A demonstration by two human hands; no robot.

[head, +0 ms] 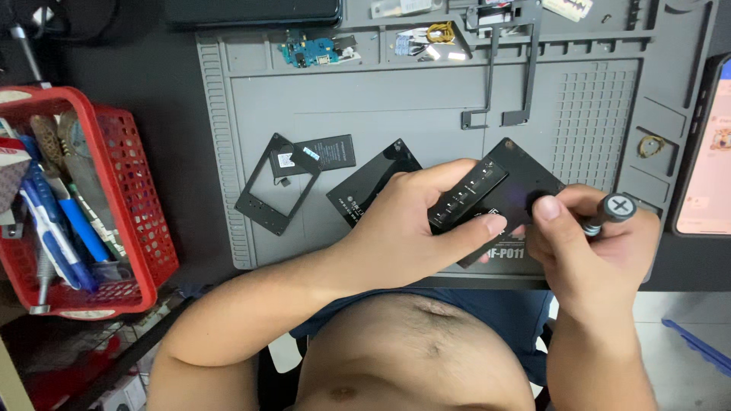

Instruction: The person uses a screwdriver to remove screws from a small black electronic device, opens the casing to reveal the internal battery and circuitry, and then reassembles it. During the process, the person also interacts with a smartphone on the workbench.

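While my left hand (403,228) clenches a slim black module (466,195) and my right hand (590,243) grips a screwdriver (613,209), both rest over a black fixture board (525,183) on the grey work mat (426,129). Just left lie a black plate (365,186), an open black frame (276,186) and a small battery (329,151). Beyond them, on the bench, a red basket (133,198) holds pens and brushes.
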